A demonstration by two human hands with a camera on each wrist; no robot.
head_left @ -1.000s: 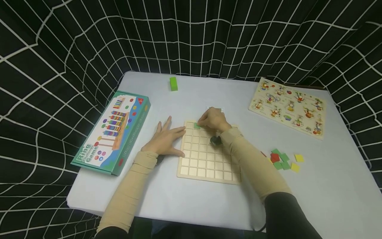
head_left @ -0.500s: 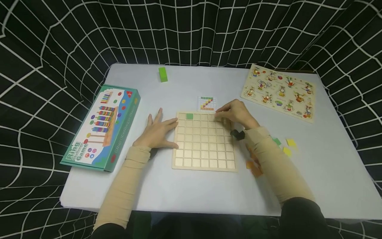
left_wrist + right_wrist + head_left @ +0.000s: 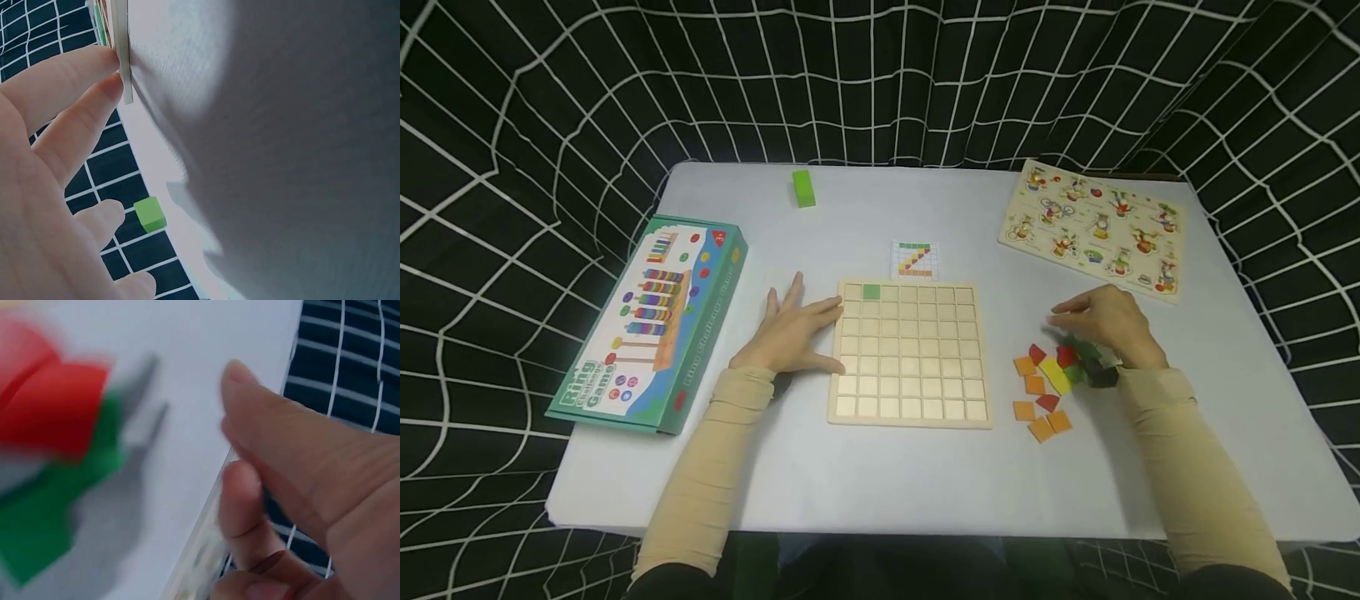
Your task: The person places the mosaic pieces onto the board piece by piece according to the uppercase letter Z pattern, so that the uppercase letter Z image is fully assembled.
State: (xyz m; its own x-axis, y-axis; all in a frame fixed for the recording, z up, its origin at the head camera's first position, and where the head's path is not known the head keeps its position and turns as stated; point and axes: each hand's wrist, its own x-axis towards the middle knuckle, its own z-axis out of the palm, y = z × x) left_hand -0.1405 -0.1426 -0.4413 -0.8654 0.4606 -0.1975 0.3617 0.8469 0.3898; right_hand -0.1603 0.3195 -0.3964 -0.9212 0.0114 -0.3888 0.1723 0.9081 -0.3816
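Observation:
A wooden grid board (image 3: 910,358) lies in the middle of the table, with one green square tile (image 3: 871,292) in its top row. My left hand (image 3: 790,336) is spread flat beside it, fingertips and thumb touching its left edge; the left wrist view shows two fingertips at the board's side (image 3: 122,44). Over the right side of the table hovers my right hand (image 3: 1108,323), fingers loosely bent and nothing between them. Below it lie loose tiles: orange squares (image 3: 1024,411), red pieces (image 3: 1047,402), a yellow one (image 3: 1056,377) and green ones (image 3: 37,531), blurred in the right wrist view.
Just behind the board lies a small pattern card (image 3: 914,260) with coloured squares. A Ring Challenge Game box (image 3: 655,317) stands at left, a green block (image 3: 803,189) at the back. A picture puzzle board (image 3: 1093,229) lies back right.
My right hand has left the green tile in the board's top row and moved right, over the loose tiles. The left hand stays at the board's edge. The head view has shifted.

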